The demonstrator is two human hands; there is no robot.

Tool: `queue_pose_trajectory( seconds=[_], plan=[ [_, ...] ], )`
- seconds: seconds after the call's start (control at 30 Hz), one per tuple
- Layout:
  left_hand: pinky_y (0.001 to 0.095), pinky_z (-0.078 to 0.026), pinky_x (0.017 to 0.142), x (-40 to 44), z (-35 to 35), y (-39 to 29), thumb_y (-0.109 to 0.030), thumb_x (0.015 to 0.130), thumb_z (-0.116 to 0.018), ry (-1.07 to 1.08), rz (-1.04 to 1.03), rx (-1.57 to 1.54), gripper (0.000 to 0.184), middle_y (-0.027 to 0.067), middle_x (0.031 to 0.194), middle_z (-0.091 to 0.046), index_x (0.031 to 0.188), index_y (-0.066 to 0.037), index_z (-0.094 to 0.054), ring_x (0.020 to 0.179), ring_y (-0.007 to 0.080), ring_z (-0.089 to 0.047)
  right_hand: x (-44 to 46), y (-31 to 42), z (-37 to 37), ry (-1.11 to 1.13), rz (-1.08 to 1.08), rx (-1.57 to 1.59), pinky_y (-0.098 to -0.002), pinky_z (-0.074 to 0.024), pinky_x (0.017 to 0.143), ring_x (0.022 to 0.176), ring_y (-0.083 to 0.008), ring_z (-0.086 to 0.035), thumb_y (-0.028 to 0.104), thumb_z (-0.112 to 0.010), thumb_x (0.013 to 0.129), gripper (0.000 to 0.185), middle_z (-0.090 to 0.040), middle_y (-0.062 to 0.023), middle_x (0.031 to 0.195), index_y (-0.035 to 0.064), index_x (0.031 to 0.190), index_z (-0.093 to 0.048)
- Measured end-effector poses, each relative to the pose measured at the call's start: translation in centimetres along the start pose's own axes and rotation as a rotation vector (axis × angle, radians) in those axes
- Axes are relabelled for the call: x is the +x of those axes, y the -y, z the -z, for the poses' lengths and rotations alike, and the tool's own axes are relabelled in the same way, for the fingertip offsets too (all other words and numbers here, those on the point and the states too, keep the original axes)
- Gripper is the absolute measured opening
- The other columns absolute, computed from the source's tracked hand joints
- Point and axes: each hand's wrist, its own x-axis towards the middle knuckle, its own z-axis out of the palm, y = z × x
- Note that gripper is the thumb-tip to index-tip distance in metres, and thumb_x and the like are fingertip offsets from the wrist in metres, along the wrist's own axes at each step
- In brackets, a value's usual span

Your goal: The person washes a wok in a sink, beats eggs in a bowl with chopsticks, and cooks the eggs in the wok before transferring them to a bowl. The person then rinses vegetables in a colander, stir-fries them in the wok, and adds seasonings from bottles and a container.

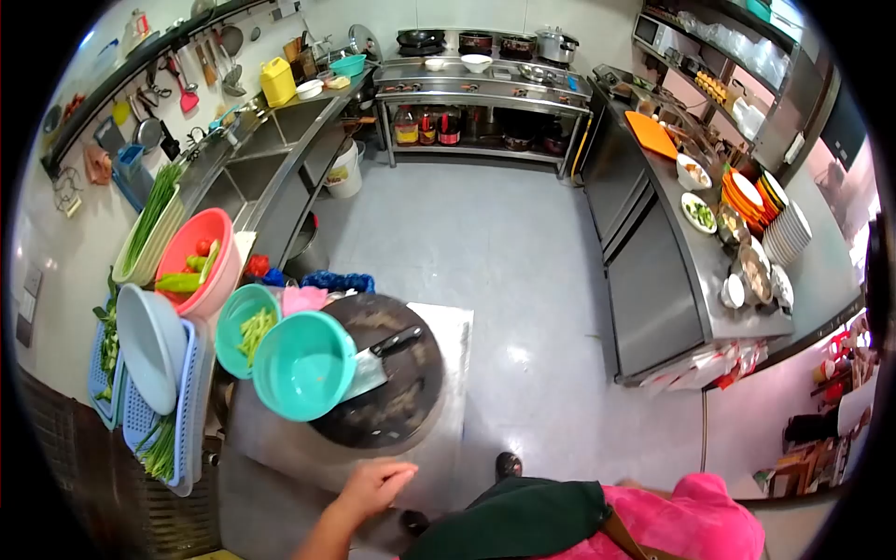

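My left hand (378, 482) is held near the front edge of the dark round chopping board (401, 397), its fingers curled together with nothing visible in them. A cleaver (371, 371) with a black handle lies flat on the board. Overlapping the board's left side, a teal bowl (303, 366) hides part of the blade. Behind it, another teal bowl (233, 322) holds cut green vegetable pieces (254, 334). Only a sliver of my right hand or forearm (644, 486) shows beside the apron; its fingers are hidden.
Left of the board stand a pink basin (224, 275) with peppers, a pale blue basin (154, 350) and blue baskets (191, 401) with greens. A sink (247, 177) lies beyond. Stove (481, 91) at the back; steel counter (686, 233) with dishes on the right.
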Motion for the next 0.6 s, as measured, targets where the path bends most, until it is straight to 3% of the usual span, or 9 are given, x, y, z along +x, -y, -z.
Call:
queue_pose_trajectory(
  seconds=[0.07, 0.1, 0.17, 0.27, 0.33, 0.43, 0.5, 0.57, 0.6],
  plan=[
    [0.0207, -0.041, 0.065, -0.7, 1.3, -1.4, -0.005, 0.075, -0.057, 0.126, 0.124, -0.087, 0.022, 0.0049, 0.083, -0.058, 0.097, -0.006, -0.062, 0.074, 0.0127, -0.053, 0.7, -2.2, -1.6, -0.043, 0.049, 0.084, -0.0403, -0.0428, 0.080, 0.092, -0.0315, -0.056, 0.045, -0.050, 0.077, 0.042, -0.060, -0.0184, 0.095, 0.0101, 0.095, -0.063],
    [0.0207, -0.041, 0.065, 11.7, -4.4, -6.2, -0.005, 0.075, -0.057, 0.067, -0.015, -0.113, 0.022, 0.0049, 0.083, -0.058, 0.097, -0.006, -0.062, 0.074, 0.0127, -0.053, 3.4, -8.9, 2.9, -0.106, 0.035, 0.108, -0.0407, -0.0430, 0.080, 0.091, -0.0321, -0.056, 0.043, -0.049, 0.077, 0.040, -0.060, -0.0182, 0.095, 0.0100, 0.094, -0.063],
    [0.0206, -0.040, 0.064, 13.6, -7.5, -6.4, -0.002, 0.075, -0.055, 0.004, -0.157, -0.315, 0.023, 0.0041, 0.086, -0.056, 0.097, -0.005, -0.062, 0.075, 0.0097, -0.051, 4.1, -11.9, 2.7, -0.106, 0.036, 0.169, -0.0415, -0.0434, 0.078, 0.089, -0.0333, -0.056, 0.038, -0.048, 0.077, 0.036, -0.060, -0.0179, 0.094, 0.0097, 0.093, -0.063],
    [0.0223, -0.041, 0.078, 15.5, -11.4, -6.4, -0.001, 0.078, -0.055, 0.100, 0.080, -0.619, 0.031, 0.0046, 0.100, -0.057, 0.109, -0.002, -0.055, 0.087, 0.0102, -0.052, 8.9, -14.9, 5.0, -0.191, 0.144, 0.153, -0.0426, -0.0440, 0.075, 0.086, -0.0352, -0.056, 0.032, -0.047, 0.078, 0.030, -0.060, -0.0174, 0.093, 0.0094, 0.092, -0.062],
    [0.0244, -0.038, 0.088, 18.3, -13.6, -6.7, -0.007, 0.083, -0.055, 0.255, 0.214, -0.772, 0.037, 0.0060, 0.111, -0.054, 0.118, -0.002, -0.048, 0.100, 0.0120, -0.050, 5.3, -8.7, 17.1, -0.263, 0.222, 0.209, -0.0425, -0.0443, 0.074, 0.086, -0.0361, -0.056, 0.024, -0.046, 0.079, 0.026, -0.060, -0.0182, 0.093, 0.0088, 0.095, -0.061],
    [0.0239, -0.038, 0.089, 24.4, -16.0, -5.7, -0.014, 0.088, -0.049, 0.426, 0.156, -0.728, 0.036, 0.0074, 0.113, -0.054, 0.121, -0.001, -0.045, 0.104, 0.0133, -0.049, 12.1, -5.5, 31.4, -0.599, 0.284, 0.129, -0.0423, -0.0457, 0.075, 0.086, -0.0353, -0.057, 0.018, -0.046, 0.078, 0.027, -0.059, -0.0184, 0.094, 0.0089, 0.099, -0.060],
    [0.0235, -0.038, 0.089, 29.2, -15.1, -6.0, -0.015, 0.088, -0.049, 0.363, 0.226, -0.741, 0.036, 0.0077, 0.113, -0.054, 0.121, -0.001, -0.045, 0.104, 0.0136, -0.049, 13.7, -2.3, 41.5, -0.787, 0.394, 0.231, -0.0391, -0.0467, 0.073, 0.081, -0.0317, -0.059, 0.015, -0.049, 0.076, 0.025, -0.061, -0.0172, 0.086, 0.0072, 0.098, -0.060],
    [0.0230, -0.038, 0.088, 34.6, -12.9, -6.0, -0.017, 0.088, -0.049, 0.285, 0.288, -0.742, 0.037, 0.0080, 0.113, -0.054, 0.121, 0.000, -0.044, 0.104, 0.0138, -0.049, 15.2, -0.2, 48.8, -0.775, 0.400, 0.286, -0.0392, -0.0465, 0.074, 0.084, -0.0324, -0.058, 0.015, -0.051, 0.075, 0.026, -0.061, -0.0172, 0.088, 0.0077, 0.098, -0.060],
    [0.0239, -0.042, 0.081, 37.4, -11.3, -6.1, -0.016, 0.087, -0.051, 0.145, 0.268, -0.701, 0.033, 0.0087, 0.106, -0.057, 0.115, 0.001, -0.048, 0.095, 0.0134, -0.053, 16.2, 0.9, 52.6, -0.756, 0.397, 0.352, -0.0393, -0.0463, 0.076, 0.086, -0.0330, -0.058, 0.015, -0.052, 0.073, 0.027, -0.061, -0.0172, 0.091, 0.0083, 0.098, -0.060]
  ],
)
